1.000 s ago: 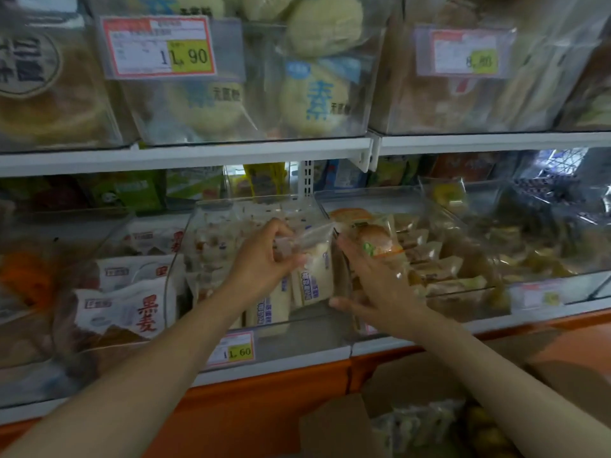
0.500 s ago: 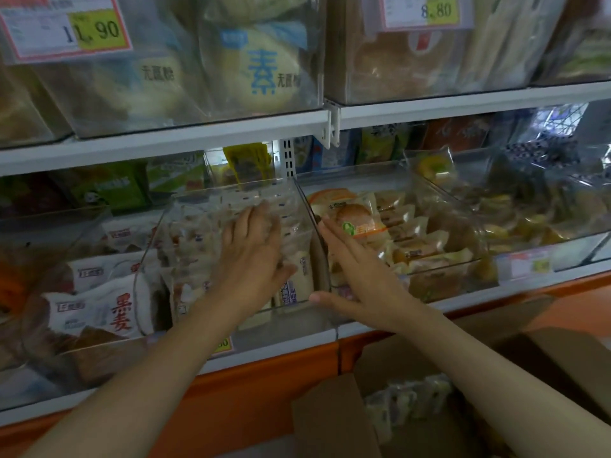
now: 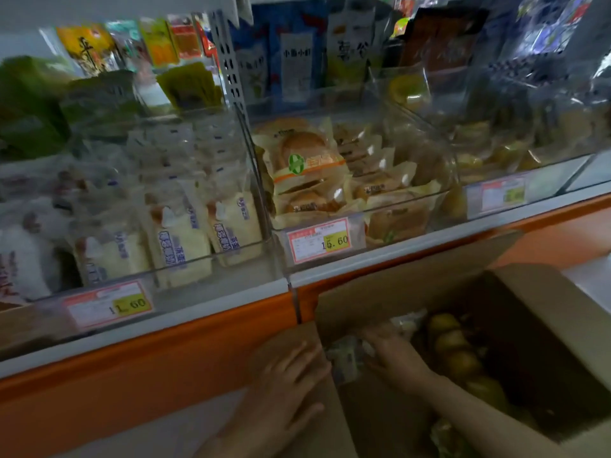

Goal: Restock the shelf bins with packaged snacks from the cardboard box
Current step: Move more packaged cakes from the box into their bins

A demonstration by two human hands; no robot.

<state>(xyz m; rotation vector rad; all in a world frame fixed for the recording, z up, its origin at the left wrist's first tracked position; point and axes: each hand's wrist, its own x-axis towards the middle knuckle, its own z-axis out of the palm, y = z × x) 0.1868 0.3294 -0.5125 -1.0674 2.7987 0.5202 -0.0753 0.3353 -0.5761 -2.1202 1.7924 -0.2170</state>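
Head view: pale plastic-wrapped snack packets (image 3: 347, 358) lie in the open brown cardboard box (image 3: 545, 312), beneath the right hand (image 3: 396, 357); blur hides whether it grips one. The left hand (image 3: 287, 385) lies flat, fingers spread, on the box flap (image 3: 330, 438). Above both hands, the clear plastic shelf bin (image 3: 211, 276) looks nearly full, so a loose grab could spill slippery packets.

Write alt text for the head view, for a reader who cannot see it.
A person's right hand reaches into an open cardboard box among pale snack packets, while the left hand lies flat on its flap. Above, clear shelf bins hold wrapped cakes and buns.
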